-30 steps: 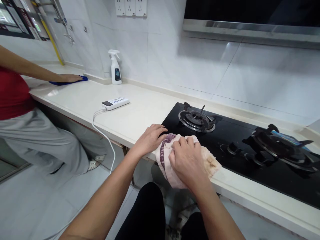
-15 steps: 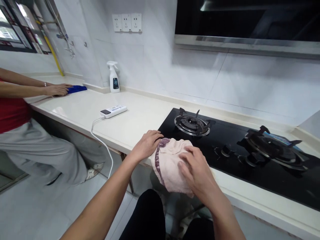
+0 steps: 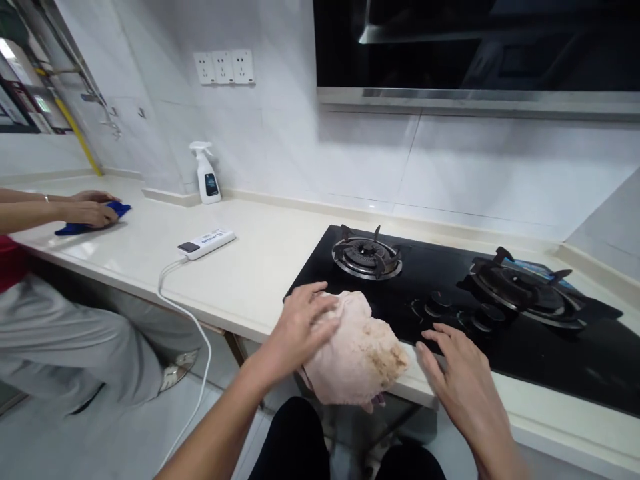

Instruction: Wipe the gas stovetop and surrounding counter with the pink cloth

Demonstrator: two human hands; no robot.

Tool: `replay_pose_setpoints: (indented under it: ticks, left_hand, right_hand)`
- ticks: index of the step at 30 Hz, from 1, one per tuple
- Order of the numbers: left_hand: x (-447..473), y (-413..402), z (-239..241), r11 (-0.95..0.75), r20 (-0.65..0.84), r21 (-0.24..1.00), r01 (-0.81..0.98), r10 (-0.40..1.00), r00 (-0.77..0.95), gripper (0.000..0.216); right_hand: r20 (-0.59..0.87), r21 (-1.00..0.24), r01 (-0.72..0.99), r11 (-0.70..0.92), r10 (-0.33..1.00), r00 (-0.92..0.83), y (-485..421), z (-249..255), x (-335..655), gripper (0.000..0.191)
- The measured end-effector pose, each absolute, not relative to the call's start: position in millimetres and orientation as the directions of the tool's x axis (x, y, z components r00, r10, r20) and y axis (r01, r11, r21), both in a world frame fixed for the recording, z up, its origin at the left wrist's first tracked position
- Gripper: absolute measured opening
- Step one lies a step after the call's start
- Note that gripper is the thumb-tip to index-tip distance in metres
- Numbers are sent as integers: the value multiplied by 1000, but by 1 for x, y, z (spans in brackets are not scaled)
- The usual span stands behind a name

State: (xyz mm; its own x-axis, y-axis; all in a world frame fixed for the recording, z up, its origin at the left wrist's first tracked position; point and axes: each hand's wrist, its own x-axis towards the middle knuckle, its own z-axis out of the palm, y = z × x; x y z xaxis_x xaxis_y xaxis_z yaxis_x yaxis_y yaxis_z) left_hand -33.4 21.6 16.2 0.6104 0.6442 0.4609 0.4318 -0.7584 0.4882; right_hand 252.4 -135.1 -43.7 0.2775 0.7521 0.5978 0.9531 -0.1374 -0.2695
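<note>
A pale pink cloth (image 3: 357,353) with a brown stained patch lies bunched at the front edge of the black gas hob (image 3: 500,347), partly hanging over the counter edge. My left hand (image 3: 300,327) rests flat on the cloth's left side, fingers stretched out. My right hand (image 3: 457,370) hovers just right of the cloth over the counter's front edge, fingers spread, holding nothing.
Two burners (image 3: 367,253) (image 3: 525,290) and knobs (image 3: 450,307) sit on the hob. A white power strip (image 3: 206,243) with a hanging cable and a spray bottle (image 3: 206,175) stand on the cream counter (image 3: 240,267). At far left another person's hands (image 3: 87,210) press a blue cloth (image 3: 115,212).
My right hand has lifted off the cloth and moved right. The cloth has been turned over, hiding its purple stripe. The view has shifted right and up.
</note>
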Motion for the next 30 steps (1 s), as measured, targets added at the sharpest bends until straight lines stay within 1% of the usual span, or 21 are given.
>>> replay_pose_setpoints:
  ticks: [2,4,5,8,12,13,14,17,18,21,24,27,30]
  left_hand:
    - [-15,2,14,-786,385,388,482,613,690,52]
    - [2,-10,9,-782,337,297,548,623,706,66]
    - [9,-14,7,-773,331,264,577,634,699,69]
    - [17,-15,0,-762,348,213,611,644,682,73]
    - [14,-15,-5,-797,393,183,576,596,700,97]
    - [13,-16,-6,-803,409,177,569,586,700,97]
    - [12,-16,-6,-806,427,176,565,580,694,90]
    - [6,-16,-5,-817,483,204,539,563,671,52]
    - [3,-16,-3,-824,495,219,522,555,668,44]
    - [-14,-11,0,-843,495,263,470,536,684,40]
    - [-44,1,-3,-821,487,310,479,570,662,39]
    - [-87,20,-10,-753,489,339,564,653,578,31]
    - [-127,42,-13,-635,481,355,686,754,448,33]
  right_hand:
    - [596,-253,958,-133,759,262,-135,-44,250,43]
    - [600,-230,964,-132,761,247,-136,-44,250,44]
    - [605,-216,967,-132,760,239,-137,-44,251,44]
    - [618,-186,972,-144,752,230,-137,-45,250,43]
    - [633,-174,969,-174,734,246,-134,-47,247,42]
    - [637,-175,968,-178,730,249,-134,-47,247,42]
    - [640,-176,968,-180,726,252,-133,-47,246,42]
    - [645,-190,966,-174,720,256,-134,-48,246,41]
    - [644,-195,966,-170,720,257,-134,-48,246,41]
    - [629,-209,965,-162,733,259,-137,-47,246,39]
    - [612,-214,964,-159,747,260,-138,-45,246,39]
    - [603,-212,965,-153,757,253,-140,-44,247,40]
    - [603,-203,968,-149,760,243,-140,-45,247,41]
